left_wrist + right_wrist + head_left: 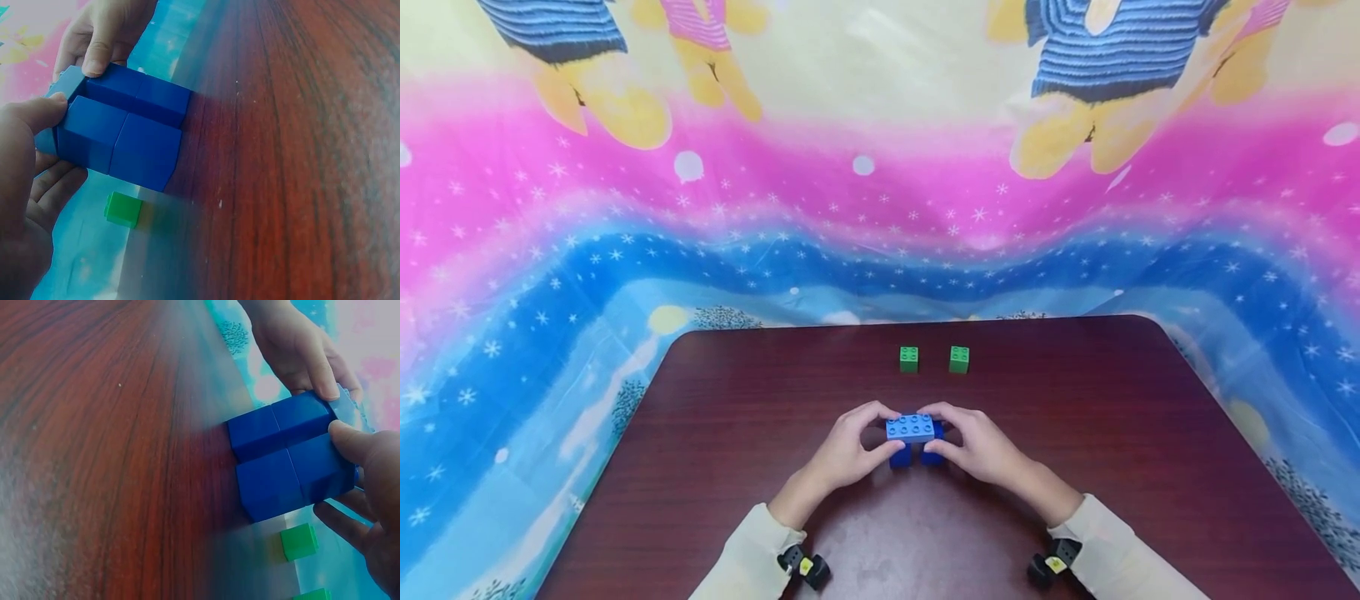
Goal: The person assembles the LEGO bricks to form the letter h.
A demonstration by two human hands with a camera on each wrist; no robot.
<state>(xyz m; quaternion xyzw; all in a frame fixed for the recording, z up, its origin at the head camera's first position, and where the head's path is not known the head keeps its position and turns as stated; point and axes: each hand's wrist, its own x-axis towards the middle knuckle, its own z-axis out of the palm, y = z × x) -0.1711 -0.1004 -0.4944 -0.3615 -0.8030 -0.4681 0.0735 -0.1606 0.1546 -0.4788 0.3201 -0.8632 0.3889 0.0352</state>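
Note:
A light blue toy building brick (911,429) with two rows of studs lies across the tops of two dark blue brick stacks, the left stack (900,457) and the right stack (932,458). In the wrist views each dark blue stack (119,137) shows two bricks, one on the other, standing on the table with a narrow gap between the stacks. My left hand (848,450) pinches the left end of the light blue brick, thumb in front and fingers behind. At its right end my right hand (979,446) pinches it likewise. Fingertips behind the brick are partly hidden.
Two small green bricks, a left one (909,359) and a right one (959,359), stand apart behind the blue structure. The dark red-brown table (737,400) has a rounded far edge. A patterned curtain (865,225) hangs directly behind it.

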